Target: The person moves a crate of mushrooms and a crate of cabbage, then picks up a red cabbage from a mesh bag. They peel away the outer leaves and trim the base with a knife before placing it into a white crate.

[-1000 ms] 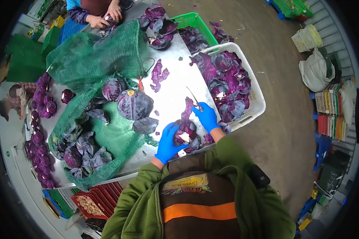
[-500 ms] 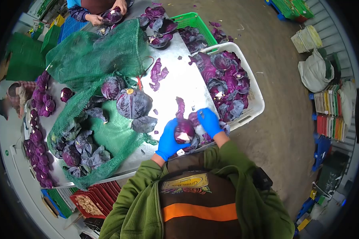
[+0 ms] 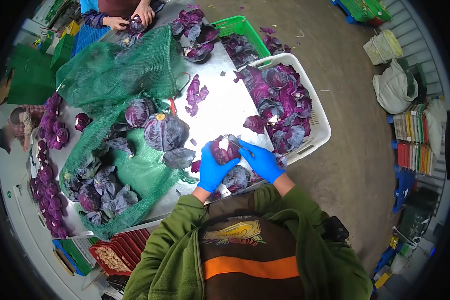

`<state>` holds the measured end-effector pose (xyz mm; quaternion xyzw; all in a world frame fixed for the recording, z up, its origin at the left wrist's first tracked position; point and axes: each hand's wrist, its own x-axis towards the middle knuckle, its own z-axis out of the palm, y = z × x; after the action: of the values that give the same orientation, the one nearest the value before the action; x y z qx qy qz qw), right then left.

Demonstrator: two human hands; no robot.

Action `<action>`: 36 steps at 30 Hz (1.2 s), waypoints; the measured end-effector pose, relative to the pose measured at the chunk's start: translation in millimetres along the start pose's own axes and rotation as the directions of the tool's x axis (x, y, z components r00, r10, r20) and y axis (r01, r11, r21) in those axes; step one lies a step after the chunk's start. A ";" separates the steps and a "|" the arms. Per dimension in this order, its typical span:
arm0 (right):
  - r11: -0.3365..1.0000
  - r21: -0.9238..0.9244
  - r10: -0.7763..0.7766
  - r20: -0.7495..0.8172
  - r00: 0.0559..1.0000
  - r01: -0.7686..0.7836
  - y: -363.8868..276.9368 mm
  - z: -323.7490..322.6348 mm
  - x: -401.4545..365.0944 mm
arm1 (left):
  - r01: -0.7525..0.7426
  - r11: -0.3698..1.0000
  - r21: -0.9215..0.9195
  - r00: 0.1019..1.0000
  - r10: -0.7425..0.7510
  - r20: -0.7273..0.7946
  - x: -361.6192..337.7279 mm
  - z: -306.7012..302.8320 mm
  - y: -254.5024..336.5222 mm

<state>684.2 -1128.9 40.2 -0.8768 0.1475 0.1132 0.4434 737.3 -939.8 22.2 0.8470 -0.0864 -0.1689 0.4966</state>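
Note:
A red cabbage (image 3: 219,151) with a pale cut patch is in my blue-gloved left hand (image 3: 214,167), its fingers curved round the left side. My right hand (image 3: 261,160), gloved in blue too, is closed on a small knife (image 3: 235,144) whose blade lies against the cabbage's right side. Loose outer leaves (image 3: 236,179) lie below my hands at the table's near edge. Another leaf (image 3: 255,124) rests by the white crate (image 3: 321,131), which is full of purple leaves. Left of my hands, a large whole cabbage (image 3: 166,132) sits at the green net bag (image 3: 147,150).
Peeled cabbages (image 3: 46,175) line the metal table's (image 3: 220,95) left side. At the far end a person's hands (image 3: 142,14) hold a cabbage. Behind the white crate is a green crate (image 3: 257,40). Red crates (image 3: 127,250) stand below the table's near left edge.
The cabbage and my left hand have moved up, away from my body. My right hand has come to the cabbage with the knife. A leaf now lies beside the white crate.

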 end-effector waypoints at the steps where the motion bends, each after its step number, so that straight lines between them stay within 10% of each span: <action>1: 1.000 -0.001 0.002 0.000 1.000 -0.002 3.5 1.2 -0.2 | -0.003 1.000 -0.020 1.000 0.003 0.008 0.4 0.3 0.1; 15: 0.873 -0.472 -0.225 -0.165 0.960 0.124 -3.1 19.8 11.4 | -0.070 0.991 0.111 0.997 0.068 0.022 -2.6 5.1 10.1; 36: 0.951 -0.309 -0.064 -0.232 0.971 -0.011 -3.2 24.1 25.8 | -0.078 0.995 0.058 0.997 0.078 0.009 5.7 6.5 13.4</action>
<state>707.7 -1111.7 20.1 -0.9443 0.1687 0.0224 0.2816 740.6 -953.4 29.8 0.8564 -0.1260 -0.1497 0.4778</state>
